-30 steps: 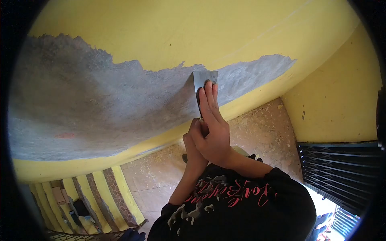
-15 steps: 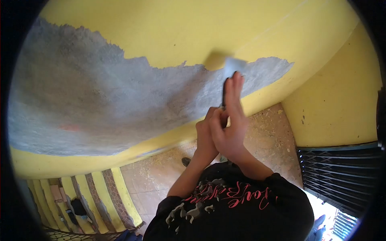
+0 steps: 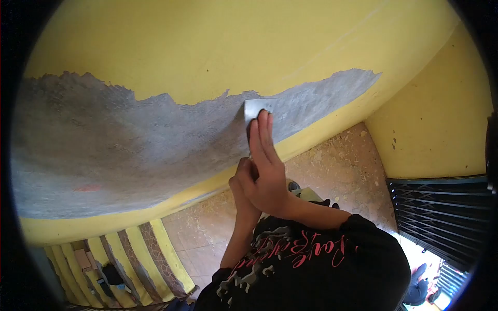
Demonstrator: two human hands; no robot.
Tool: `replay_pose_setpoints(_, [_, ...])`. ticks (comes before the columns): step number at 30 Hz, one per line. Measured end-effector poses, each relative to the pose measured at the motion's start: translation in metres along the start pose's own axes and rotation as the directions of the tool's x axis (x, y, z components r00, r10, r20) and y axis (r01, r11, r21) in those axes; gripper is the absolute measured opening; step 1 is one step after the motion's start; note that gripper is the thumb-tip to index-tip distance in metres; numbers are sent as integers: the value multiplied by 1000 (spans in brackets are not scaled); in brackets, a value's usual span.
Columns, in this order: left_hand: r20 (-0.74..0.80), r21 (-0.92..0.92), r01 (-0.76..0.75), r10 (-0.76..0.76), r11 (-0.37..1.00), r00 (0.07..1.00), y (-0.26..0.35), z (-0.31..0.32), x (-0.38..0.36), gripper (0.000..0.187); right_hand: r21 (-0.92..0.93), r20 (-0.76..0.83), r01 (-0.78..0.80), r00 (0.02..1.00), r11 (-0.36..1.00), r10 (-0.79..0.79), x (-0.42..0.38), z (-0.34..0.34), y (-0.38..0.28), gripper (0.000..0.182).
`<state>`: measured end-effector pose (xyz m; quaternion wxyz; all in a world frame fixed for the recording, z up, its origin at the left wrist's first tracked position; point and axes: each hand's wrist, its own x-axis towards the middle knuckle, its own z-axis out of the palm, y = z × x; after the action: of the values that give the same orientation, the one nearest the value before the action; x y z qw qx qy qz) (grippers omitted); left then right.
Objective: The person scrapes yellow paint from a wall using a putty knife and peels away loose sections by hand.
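Observation:
A scraper [image 3: 254, 107] with a wide flat metal blade is held against the wall, its blade's edge at the ragged border between yellow paint [image 3: 171, 46] and bare grey plaster [image 3: 129, 140]. My left hand [image 3: 240, 184] is wrapped low around the handle, partly hidden behind the other hand. Along the handle lies my right hand [image 3: 270, 181], closed on the scraper, with two long fingers stretched up onto the blade. Most of the handle is covered by my hands.
Below the wall is a tiled floor [image 3: 342, 171] littered with paint flakes. Yellow-edged steps [image 3: 166, 254] with a dark object on them descend at lower left. A black folding metal gate [image 3: 441, 212] stands at right, and a person [image 3: 417, 287] is beyond it.
Both hands and the scraper have moved left and a little down in view, along the paint edge. The view has shifted slightly too. My grip looks the same.

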<state>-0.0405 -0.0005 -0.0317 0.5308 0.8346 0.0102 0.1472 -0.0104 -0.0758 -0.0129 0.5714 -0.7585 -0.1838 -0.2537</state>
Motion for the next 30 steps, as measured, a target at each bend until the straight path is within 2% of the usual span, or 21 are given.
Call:
replay_pose_setpoints(1, [8,13,42,-42,999,999,1,-3,-1,14,17,8,6,1000,1000,-6,-1,1,-2,66])
replay_pose_setpoints(5, [32,61,27,-29,998,999,4,-1,8,14,-18,37,-35,999,999,36,10,-8,0,66])
replay_pose_setpoints(8, [39,-12,47,-46,999,998,-1,-4,8,14,1,-24,5,1000,1000,-5,4,2,1,67])
replay_pose_setpoints(11, [27,67,55,-57,996,998,5,-14,9,13,8,29,16,999,1000,-17,-3,10,-1,68])
replay_pose_setpoints(13, [54,213,-19,7,977,998,17,-17,21,12,-23,86,-11,996,1000,13,10,-3,-4,70])
replay_pose_setpoints(15, [105,159,-59,42,985,994,45,-15,33,13,-6,-69,0,998,1000,0,30,-16,-11,73])
replay_pose_setpoints(17, [140,97,-105,91,990,986,51,-14,32,13,-16,-57,-6,998,1000,5,31,-21,-17,74])
replay_pose_setpoints(19, [86,149,5,-18,989,996,38,-21,19,14,9,36,-25,999,1000,25,18,-10,-19,74])
replay_pose_setpoints(20, [93,157,-5,-10,988,996,30,-24,14,14,31,77,-60,995,998,57,8,-2,-14,73])
replay_pose_setpoints(22, [51,150,107,-116,983,992,22,-29,8,22,47,68,-69,996,997,65,4,6,-10,72])
replay_pose_setpoints(24, [52,87,131,-136,988,989,27,-28,14,19,54,93,-83,993,995,77,1,4,-11,71])
replay_pose_setpoints(26, [45,22,132,-133,991,990,29,-28,16,16,35,55,-101,994,994,99,13,1,-15,71])
replay_pose_setpoints(28, [58,197,133,-147,971,988,24,-29,13,17,74,29,-105,994,992,103,12,4,-19,70])
replay_pose_setpoints(30, [67,174,130,-144,976,987,23,-38,4,17,110,35,-127,992,986,124,3,5,-22,70])
